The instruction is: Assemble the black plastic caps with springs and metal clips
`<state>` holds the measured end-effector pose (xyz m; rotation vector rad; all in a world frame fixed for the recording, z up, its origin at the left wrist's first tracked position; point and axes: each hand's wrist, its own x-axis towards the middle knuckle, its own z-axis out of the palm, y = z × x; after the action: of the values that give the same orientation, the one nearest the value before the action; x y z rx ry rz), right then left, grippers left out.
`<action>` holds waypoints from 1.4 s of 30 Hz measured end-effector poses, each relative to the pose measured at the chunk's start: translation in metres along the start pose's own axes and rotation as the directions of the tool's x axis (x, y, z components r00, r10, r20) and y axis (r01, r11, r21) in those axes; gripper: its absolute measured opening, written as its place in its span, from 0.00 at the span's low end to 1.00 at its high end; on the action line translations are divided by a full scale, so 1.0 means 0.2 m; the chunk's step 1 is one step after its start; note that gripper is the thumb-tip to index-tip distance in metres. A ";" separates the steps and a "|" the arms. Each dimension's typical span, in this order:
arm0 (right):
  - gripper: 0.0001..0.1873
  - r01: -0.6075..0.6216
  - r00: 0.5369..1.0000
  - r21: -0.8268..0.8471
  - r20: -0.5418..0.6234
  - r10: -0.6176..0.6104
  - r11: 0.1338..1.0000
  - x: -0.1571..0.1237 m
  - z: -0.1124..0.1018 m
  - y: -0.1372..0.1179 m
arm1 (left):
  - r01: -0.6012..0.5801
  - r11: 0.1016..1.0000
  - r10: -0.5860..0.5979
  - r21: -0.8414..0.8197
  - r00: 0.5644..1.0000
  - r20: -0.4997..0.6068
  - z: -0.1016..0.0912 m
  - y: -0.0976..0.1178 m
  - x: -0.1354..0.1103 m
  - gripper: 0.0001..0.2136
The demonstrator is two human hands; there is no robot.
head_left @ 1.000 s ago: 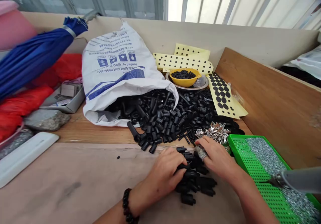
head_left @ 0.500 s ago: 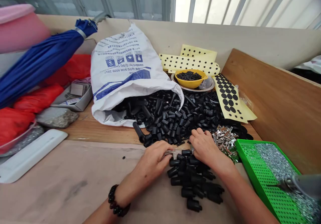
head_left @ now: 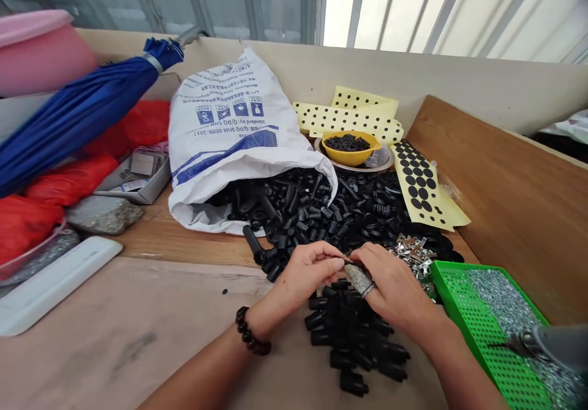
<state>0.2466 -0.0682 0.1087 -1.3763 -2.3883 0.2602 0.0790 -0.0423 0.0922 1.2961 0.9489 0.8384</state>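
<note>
My left hand [head_left: 307,276], with a dark bead bracelet [head_left: 250,331] at its wrist, is closed in a pinch on a small black part [head_left: 348,262]. Against the same spot press the curled fingertips of my right hand [head_left: 392,284]. A speckled, worn-looking cover [head_left: 358,277] wraps the right thumb, with a pale band at its base. What exactly the part is, I cannot make out; fingers hide most of it. Just below both hands lies a group of black plastic sleeves [head_left: 342,338], resting on the brown work surface.
Behind my hands, loose black parts [head_left: 316,211] spill from a white sack [head_left: 229,134]. Metal clips [head_left: 416,252] lie right of them, beside a green tray [head_left: 482,324] with small metal pieces. A power driver [head_left: 551,339] juts over the tray. A yellow bowl [head_left: 356,156] stands behind.
My left hand has moved right and my right hand has turned inward, so that their fingertips now meet above the black sleeves. The small black part now shows between them.
</note>
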 end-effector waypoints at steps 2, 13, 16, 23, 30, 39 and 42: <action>0.09 -0.040 0.999 0.086 0.020 0.038 0.996 -0.01 0.01 0.00 | 0.018 0.998 -0.018 -0.061 1.000 -0.002 -0.01 -0.01 -0.01 0.08; 0.16 -0.048 0.997 0.160 -0.054 0.057 0.986 -0.09 0.03 0.03 | -0.309 0.242 0.102 0.920 0.951 0.293 -0.19 -0.14 -0.19 0.09; 0.21 -0.002 0.998 0.138 -0.068 0.012 0.990 -0.09 0.05 0.02 | -0.297 0.255 0.139 0.920 0.953 0.269 -0.18 -0.15 -0.19 0.11; 0.22 0.095 0.995 0.017 -0.023 -0.095 0.995 -0.12 0.06 -0.05 | -0.304 0.740 0.245 0.600 0.953 0.181 -0.16 -0.02 -0.19 0.11; 0.20 0.170 0.982 -0.137 -0.058 -0.179 0.976 -0.14 0.08 -0.06 | -0.270 0.822 0.203 0.502 0.962 0.183 -0.07 -0.01 -0.20 0.11; 0.10 0.064 0.997 0.335 -0.058 -0.048 0.940 -0.17 0.08 -0.06 | -0.323 0.839 0.287 0.439 0.947 0.147 -0.05 -0.04 -0.21 0.08; 0.10 -0.071 0.997 0.450 0.022 0.068 0.890 -0.18 0.08 -0.08 | -0.456 0.763 0.427 0.458 0.888 0.171 -0.04 -0.05 -0.21 0.08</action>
<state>0.2434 -0.1066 0.0918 -1.2338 -2.0984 0.7850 0.0554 -0.0783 0.0852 2.0339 0.8449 0.9461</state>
